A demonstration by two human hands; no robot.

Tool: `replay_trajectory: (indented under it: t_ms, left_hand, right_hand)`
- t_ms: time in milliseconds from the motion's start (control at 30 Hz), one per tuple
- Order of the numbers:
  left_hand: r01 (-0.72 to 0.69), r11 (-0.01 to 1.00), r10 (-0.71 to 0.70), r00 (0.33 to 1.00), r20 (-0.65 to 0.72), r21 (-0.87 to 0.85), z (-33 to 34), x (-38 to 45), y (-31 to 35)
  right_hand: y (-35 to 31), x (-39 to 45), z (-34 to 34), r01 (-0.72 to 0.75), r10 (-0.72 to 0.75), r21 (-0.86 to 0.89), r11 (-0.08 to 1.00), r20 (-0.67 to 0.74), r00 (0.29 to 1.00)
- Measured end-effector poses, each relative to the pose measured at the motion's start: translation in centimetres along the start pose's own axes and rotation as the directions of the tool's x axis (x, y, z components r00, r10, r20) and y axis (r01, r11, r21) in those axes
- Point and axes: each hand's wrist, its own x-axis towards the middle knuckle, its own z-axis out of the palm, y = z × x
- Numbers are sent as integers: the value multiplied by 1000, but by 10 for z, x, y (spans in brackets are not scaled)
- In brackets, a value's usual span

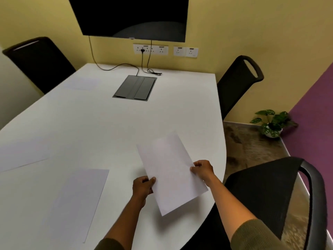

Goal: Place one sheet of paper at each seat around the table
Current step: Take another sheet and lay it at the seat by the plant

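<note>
Both hands hold one white sheet of paper [171,170] above the right-hand part of the white desk [111,123], near its curved right edge. The left hand [143,186] pinches the sheet's left long edge, thumb on top; its other fingers are hidden beneath the paper. The right hand [202,169] pinches the opposite long edge, fingers curled over it. The sheet is tilted, its far corner pointing toward the desk's far right corner; whether its near corner touches the desk cannot be told.

A second sheet [79,201] lies flat near the desk's near edge, left of the held one. A third sheet [21,156] lies at the left edge, cut off by the frame. A faint fourth sheet [82,83] lies near the far left corner, hard to make out against the white top.

A dark cable box [135,87] is set into the desk toward the far edge, with black cables [117,66] running up to the wall sockets [150,49] and a dark wall screen [129,17], whose top is cut off. Black office chairs stand at the far left corner [39,64], the far right corner [237,83] and the near right [270,192], the last partly hidden by the right forearm. A potted plant [272,123] sits on the floor in the room's corner.
</note>
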Motion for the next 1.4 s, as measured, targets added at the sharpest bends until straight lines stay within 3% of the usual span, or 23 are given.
replay_trajectory:
  t_ms: [300, 533, 1100, 1400]
  left_hand:
    - [92, 995, -95, 994, -56, -48, 5, 7, -29]
    - [143, 989, -140, 988, -59, 36, 13, 29, -37]
    - [269, 958, -265, 963, -50, 98, 11, 62, -46]
    - [310, 946, -309, 951, -32, 99, 18, 65, -48]
  right_hand:
    - [-6, 30, 16, 73, -50, -232, 970, 103, 993]
    - [3, 57, 24, 80, -47, -351, 933, 100, 994]
    - [17, 95, 57, 114, -119, -401, 909, 13, 993]
    - [28, 100, 58, 156, -142, -422, 893, 64, 988]
